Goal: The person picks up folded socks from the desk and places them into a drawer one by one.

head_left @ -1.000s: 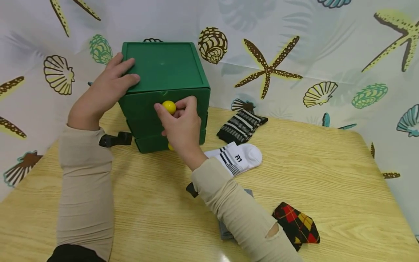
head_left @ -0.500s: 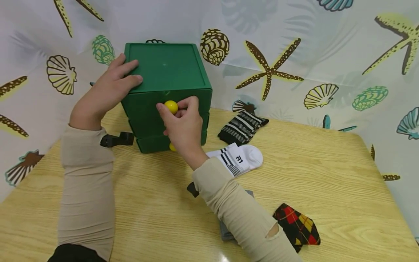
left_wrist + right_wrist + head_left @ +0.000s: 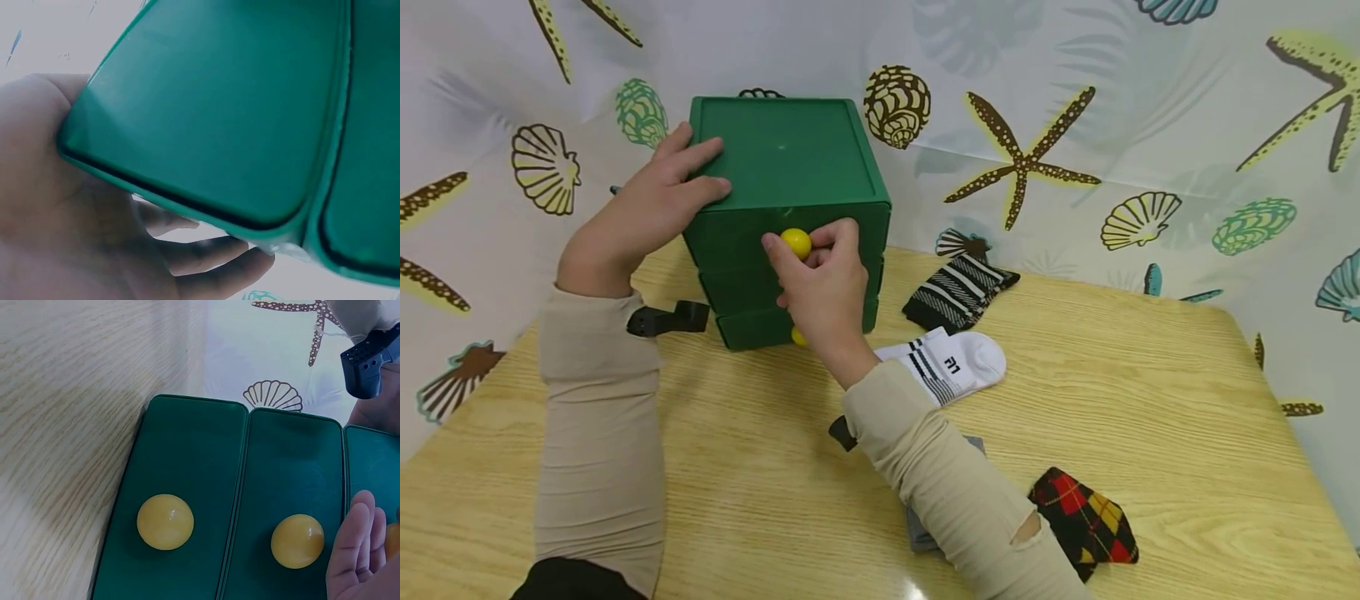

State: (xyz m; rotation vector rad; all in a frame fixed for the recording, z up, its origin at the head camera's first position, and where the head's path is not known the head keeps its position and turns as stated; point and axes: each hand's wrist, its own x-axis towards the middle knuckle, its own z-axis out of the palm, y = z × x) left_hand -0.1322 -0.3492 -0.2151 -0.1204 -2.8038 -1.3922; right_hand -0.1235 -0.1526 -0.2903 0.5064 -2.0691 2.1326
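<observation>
Seashell-and-starfish cloth hangs behind a pale wood table, and near the cloth sits a green box. It stands upright, front turned toward the person; three drawers are stacked bottom to top, each front longer sideways than tall (the right wrist view shows this best). The top knob, round and yellow, juts out high on the box's front, above the middle knob and the bottom knob.

The right hand pinches the top knob between thumb and bent fingers, its forearm slanting in from the box's right. The left hand rests over the box's upper left edge, wrist bent, fingers spread and fairly straight, touching without gripping.

Right of the box lies a striped sock; in front of that, a white sock. Farther from the box are a checked sock and a grey cloth (partly hidden by the right sleeve).
</observation>
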